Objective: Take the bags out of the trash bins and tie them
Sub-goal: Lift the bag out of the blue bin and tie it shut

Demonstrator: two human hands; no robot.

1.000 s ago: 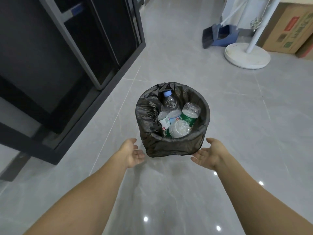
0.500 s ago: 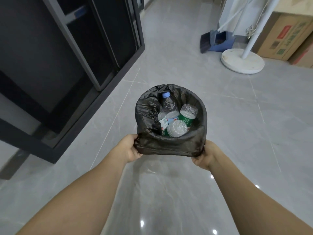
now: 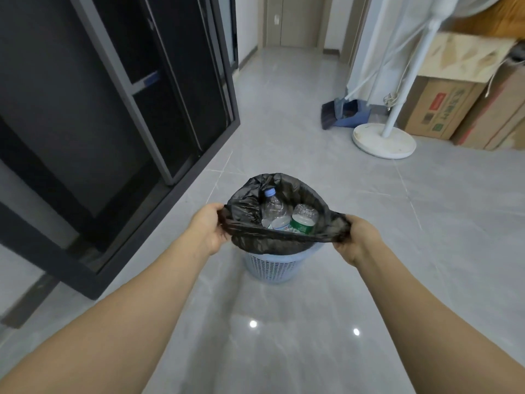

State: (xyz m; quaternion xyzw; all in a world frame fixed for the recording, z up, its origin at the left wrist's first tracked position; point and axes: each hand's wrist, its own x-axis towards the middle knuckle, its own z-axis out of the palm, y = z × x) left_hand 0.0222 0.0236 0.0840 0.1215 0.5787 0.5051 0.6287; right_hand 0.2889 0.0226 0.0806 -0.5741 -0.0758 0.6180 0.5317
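The left hand (image 3: 208,227) pinched the left edge of the black trash bag (image 3: 267,243), with its fingers curled round the thin plastic. The right hand (image 3: 355,237) pinched the right edge the same way, and a bunch of the bag stuck out of its grip. Between the two hands the near rim of the bag was pulled into a tight line, and the mouth was wide open.

Inside the bag were plastic bottles. One had a blue cap (image 3: 270,191), and one had a green label (image 3: 302,226).

The bag was lifted partly up out of a light blue trash bin (image 3: 274,265) with little holes in its side. The bottom of the bag was still inside the bin. The bin stood on the shiny grey floor (image 3: 284,336).

To the left was a dark sliding door (image 3: 113,109). Far to the right stood a white fan stand (image 3: 383,137), with a blue dustpan (image 3: 345,115) just behind it and cardboard boxes (image 3: 443,109) against the wall.
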